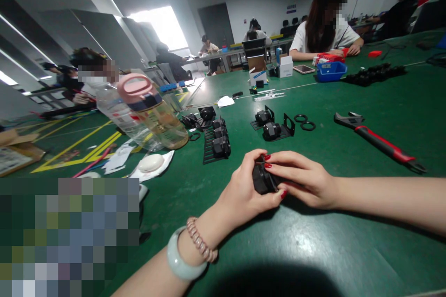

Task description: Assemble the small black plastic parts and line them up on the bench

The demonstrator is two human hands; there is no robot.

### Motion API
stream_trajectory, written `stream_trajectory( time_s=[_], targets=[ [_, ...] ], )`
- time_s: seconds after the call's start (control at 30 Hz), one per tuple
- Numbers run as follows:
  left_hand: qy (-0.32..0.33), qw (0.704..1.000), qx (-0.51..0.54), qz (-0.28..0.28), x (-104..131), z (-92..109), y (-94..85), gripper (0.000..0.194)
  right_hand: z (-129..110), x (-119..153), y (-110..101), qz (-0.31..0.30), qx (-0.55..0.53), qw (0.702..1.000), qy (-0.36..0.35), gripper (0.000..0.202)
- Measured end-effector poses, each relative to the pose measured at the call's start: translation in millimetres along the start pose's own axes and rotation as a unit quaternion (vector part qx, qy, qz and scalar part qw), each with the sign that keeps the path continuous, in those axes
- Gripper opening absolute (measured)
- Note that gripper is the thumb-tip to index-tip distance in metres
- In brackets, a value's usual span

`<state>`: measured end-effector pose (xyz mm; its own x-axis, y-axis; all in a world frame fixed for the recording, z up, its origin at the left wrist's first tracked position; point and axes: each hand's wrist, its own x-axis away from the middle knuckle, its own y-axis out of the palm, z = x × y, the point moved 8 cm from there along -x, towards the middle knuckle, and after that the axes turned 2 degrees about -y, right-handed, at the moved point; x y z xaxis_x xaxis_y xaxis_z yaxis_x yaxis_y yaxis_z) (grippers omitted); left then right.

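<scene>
From where I stand, the green bench [351, 102] is well scattered. Toward the left of the frame a pink-lidded bottle [155, 109] leans across the view in front of a clear plastic bottle [113, 113], hiding part of it. Below them, a white oval piece [151, 163] lies on a white wrapper [169, 161]; the lower left corner is too blocked out to read. Just beyond the hands, left of centre, sits a cluster of black fittings [220, 146], and right of it a black bracket assembly [273, 130] with two black rings [304, 122] beside it. At the right, an adjustable wrench [383, 143] with a red-and-black handle lies slantwise, near the right forearm but clear of it. Farther up, to the right, are a blue bin [331, 73], a phone [304, 69] and a white box [286, 67], with a co-worker [318, 28] seated behind. At the middle of the frame, the black part [262, 178] is held between both hands. The left hand [240, 190] is curled around its near side, thumb below and fingers above; the right hand [310, 181] closes narrowly on its right side, fingertips together. Whether the part touches the bench, I can't tell.
</scene>
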<state>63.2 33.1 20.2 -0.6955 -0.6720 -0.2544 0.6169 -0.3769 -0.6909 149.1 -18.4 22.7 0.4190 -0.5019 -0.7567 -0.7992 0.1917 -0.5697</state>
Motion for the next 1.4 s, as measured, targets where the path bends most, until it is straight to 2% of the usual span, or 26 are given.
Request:
stream_trajectory(
  time_s=[0.73,1.4],
  targets=[
    [-0.003,1.0,0.0,-0.001,-2,-2,-2.5,0.062,5,1,2,0.0,0.007,1.0,0.022,0.039],
    [-0.01,0.998,0.031,-0.054,-2,-7,2.7,0.052,12,1,8,-0.017,0.008,0.998,0.068,0.035]
  ],
)
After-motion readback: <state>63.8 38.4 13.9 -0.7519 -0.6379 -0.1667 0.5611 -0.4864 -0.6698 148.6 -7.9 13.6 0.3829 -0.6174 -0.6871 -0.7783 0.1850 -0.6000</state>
